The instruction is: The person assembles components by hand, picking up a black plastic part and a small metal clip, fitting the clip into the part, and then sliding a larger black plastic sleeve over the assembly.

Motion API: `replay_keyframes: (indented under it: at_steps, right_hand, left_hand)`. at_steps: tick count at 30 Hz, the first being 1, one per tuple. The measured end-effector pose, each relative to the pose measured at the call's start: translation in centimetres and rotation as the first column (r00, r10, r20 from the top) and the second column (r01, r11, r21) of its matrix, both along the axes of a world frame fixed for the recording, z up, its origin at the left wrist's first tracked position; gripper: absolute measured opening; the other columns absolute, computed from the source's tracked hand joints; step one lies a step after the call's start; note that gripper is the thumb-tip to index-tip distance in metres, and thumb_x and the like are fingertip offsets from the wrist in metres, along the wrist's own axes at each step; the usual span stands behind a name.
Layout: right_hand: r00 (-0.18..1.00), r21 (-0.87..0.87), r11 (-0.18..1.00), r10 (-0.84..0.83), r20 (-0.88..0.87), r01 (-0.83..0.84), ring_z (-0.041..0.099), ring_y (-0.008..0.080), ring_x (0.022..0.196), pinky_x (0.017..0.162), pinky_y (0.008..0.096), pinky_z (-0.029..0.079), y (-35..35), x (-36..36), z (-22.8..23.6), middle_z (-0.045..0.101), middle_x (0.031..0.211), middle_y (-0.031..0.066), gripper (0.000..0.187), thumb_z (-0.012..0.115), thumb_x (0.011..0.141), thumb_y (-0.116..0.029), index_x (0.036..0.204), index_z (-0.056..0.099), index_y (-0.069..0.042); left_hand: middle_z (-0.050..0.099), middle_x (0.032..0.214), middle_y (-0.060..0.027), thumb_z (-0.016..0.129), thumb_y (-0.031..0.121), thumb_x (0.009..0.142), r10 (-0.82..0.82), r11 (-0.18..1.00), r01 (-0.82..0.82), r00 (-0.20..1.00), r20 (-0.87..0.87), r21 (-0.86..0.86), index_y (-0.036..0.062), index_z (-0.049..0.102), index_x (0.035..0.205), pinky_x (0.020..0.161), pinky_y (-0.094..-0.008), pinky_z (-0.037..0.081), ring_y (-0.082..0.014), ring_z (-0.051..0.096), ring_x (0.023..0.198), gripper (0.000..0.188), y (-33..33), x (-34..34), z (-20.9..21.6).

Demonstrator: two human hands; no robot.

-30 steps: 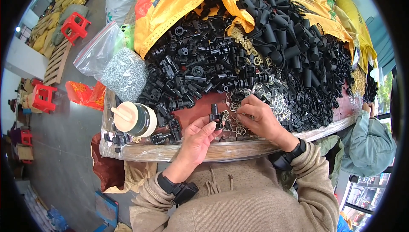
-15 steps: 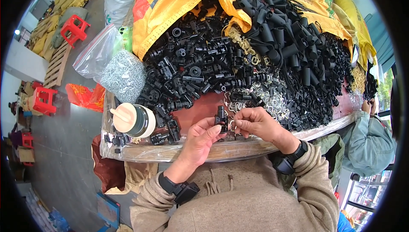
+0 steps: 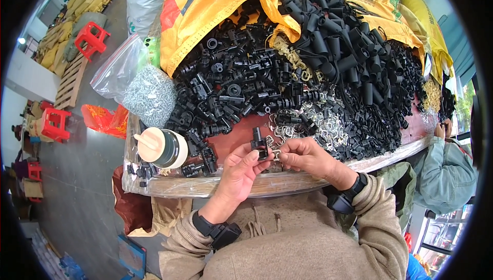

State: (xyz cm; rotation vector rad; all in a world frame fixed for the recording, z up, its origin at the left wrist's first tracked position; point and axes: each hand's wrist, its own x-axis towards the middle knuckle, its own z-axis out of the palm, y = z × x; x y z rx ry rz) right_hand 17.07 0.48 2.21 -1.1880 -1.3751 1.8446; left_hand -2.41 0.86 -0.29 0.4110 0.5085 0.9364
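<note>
Just above the table's front edge, my left hand (image 3: 240,173) pinches a black plastic fitting (image 3: 259,143) between thumb and fingers, its narrow tube end pointing up and away. My right hand (image 3: 304,155) is closed on a small silvery metal clip (image 3: 277,154), held right beside the fitting's lower right side. Whether the clip touches the fitting I cannot tell. Beyond my hands lie a heap of similar black fittings (image 3: 233,90) and a scatter of loose metal clips (image 3: 328,126).
A cup with a pink lid (image 3: 151,145) stands left of my hands, near a clear bag of small screws (image 3: 150,95). Black tubes (image 3: 334,43) pile up beyond, under yellow sacks (image 3: 205,13). At the right, another person's sleeve (image 3: 444,172) reaches the table. Red stools (image 3: 55,124) stand on the floor.
My left hand has tilted the black fitting and shifted it slightly left. The right hand has moved a little lower, still holding the metal clip beside it.
</note>
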Motion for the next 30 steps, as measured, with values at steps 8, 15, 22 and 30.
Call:
replay_keyframes:
  at_steps: [8,15,22,30]
  right_hand:
    - [0.971,-0.097,0.976,-0.207,-0.116,0.196,0.044,0.0039,0.053,0.047,0.0184,0.035,0.1,0.4,-0.2,0.053,0.063,-0.0010,0.013,0.054,0.084,-0.013,0.078,0.056,-0.002]
    - [0.821,0.610,0.792,-0.321,0.472,-0.040,0.053,0.0204,0.055,0.052,0.0297,0.042,1.2,3.8,2.1,0.053,0.064,0.0113,0.007,0.057,0.074,-0.006,0.074,0.055,0.000]
    - [0.605,0.791,0.608,-0.607,0.516,-0.065,0.055,0.0230,0.062,0.054,0.0294,0.042,5.8,8.1,2.2,0.055,0.070,0.0106,0.006,0.057,0.072,-0.003,0.078,0.057,0.000]
    - [0.381,0.771,0.571,-0.671,0.636,-0.280,0.057,0.0284,0.070,0.059,0.0375,0.045,12.4,7.9,-2.4,0.054,0.075,0.0111,0.014,0.056,0.075,-0.015,0.083,0.057,-0.005]
  left_hand:
    - [0.059,0.097,-0.0092,0.057,0.013,0.081,0.004,1.000,-0.004,1.000,-0.017,0.030,0.0024,0.054,0.098,0.081,-0.0268,0.045,-0.0155,0.056,0.092,0.020,0.1,0.6,0.2]
    - [0.059,0.097,-0.0104,0.056,0.013,0.082,0.012,1.000,-0.012,1.000,-0.026,0.012,0.0012,0.054,0.098,0.081,-0.0286,0.045,-0.0180,0.056,0.092,0.020,0.4,0.1,-0.1]
    - [0.059,0.096,-0.0126,0.055,0.013,0.082,0.025,1.000,-0.024,0.998,-0.061,0.020,0.0000,0.052,0.100,0.082,-0.0324,0.046,-0.0206,0.056,0.093,0.022,0.3,0.2,-0.7]
    - [0.059,0.096,-0.0120,0.055,0.008,0.081,0.040,0.999,-0.039,0.998,-0.051,0.008,-0.0008,0.053,0.098,0.083,-0.0309,0.046,-0.0193,0.056,0.091,0.019,0.1,0.7,-0.7]
